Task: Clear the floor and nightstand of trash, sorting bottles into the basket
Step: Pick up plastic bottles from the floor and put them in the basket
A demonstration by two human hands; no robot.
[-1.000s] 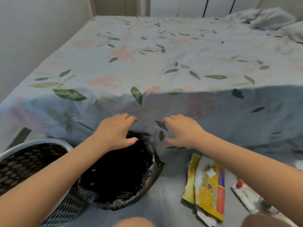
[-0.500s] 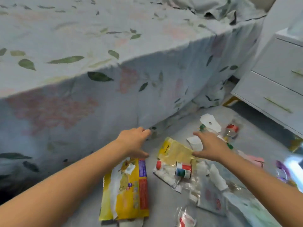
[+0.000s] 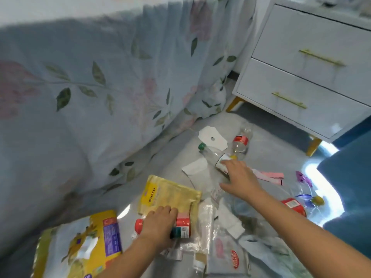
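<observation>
Trash lies scattered on the grey floor beside the bed. My left hand [image 3: 158, 223] is curled over a small lying bottle with a red cap and a red and green label [image 3: 183, 226]. My right hand [image 3: 240, 177] is stretched forward with its fingers spread, its fingertips resting on the labelled end of a clear bottle with a green cap [image 3: 210, 152]. Just beyond stands-out another clear bottle with a red label [image 3: 241, 141]. A fourth bottle with a red label [image 3: 293, 205] lies to the right of my right forearm. No basket is in view.
A gold pouch [image 3: 170, 194], a yellow and purple snack bag [image 3: 90, 243], white paper pieces [image 3: 210, 136], pink strips [image 3: 270, 175] and clear wrappers [image 3: 224, 251] litter the floor. The floral bedsheet [image 3: 100, 87] hangs at left. A white nightstand [image 3: 301, 81] stands at the back right.
The view has swung right, away from the basket and black bin bag, onto the litter. My left hand has dropped onto the red-capped bottle and my right hand has reached the green-capped bottle.
</observation>
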